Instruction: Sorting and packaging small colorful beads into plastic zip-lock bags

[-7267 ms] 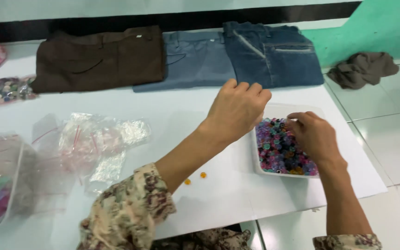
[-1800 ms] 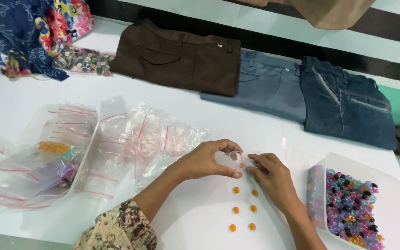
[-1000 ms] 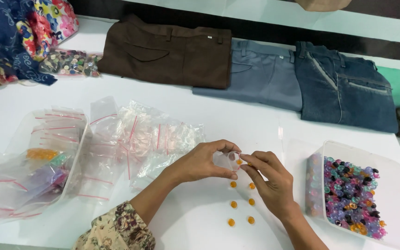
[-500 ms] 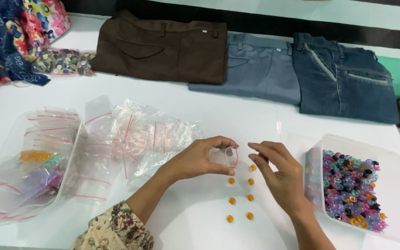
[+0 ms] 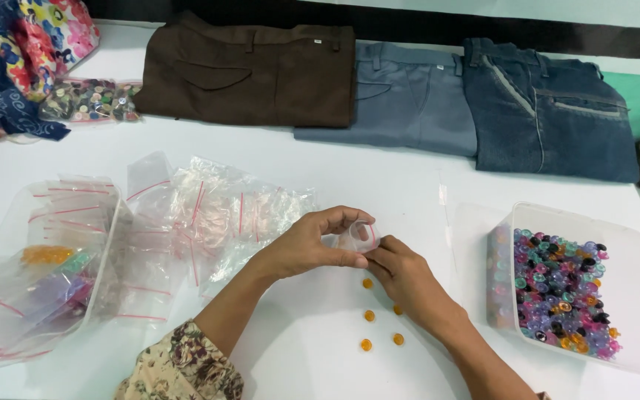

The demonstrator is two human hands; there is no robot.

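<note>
My left hand (image 5: 312, 244) pinches a small clear zip bag with a red seal line (image 5: 355, 235) and holds it a little above the white table (image 5: 379, 185). The fingertips of my right hand (image 5: 409, 278) meet the bag's mouth from the right. Whether the right fingers hold a button is hidden. Several small orange buttons (image 5: 368, 315) lie on the table just below both hands. To the right stands a clear plastic tub (image 5: 631, 244) full of mixed coloured buttons (image 5: 557, 289).
A heap of empty zip bags (image 5: 216, 215) lies left of my hands. A clear tub with filled bags (image 5: 46, 267) is at the far left. Folded brown trousers (image 5: 253, 70), grey jeans (image 5: 409, 96) and dark blue jeans (image 5: 550, 111) line the back, with patterned cloth (image 5: 16, 52) and a bag of buttons (image 5: 90, 100).
My right hand has come back to the small bag from where it hovered just beside it. The left hand keeps the bag in the same place. The view has shifted slightly.
</note>
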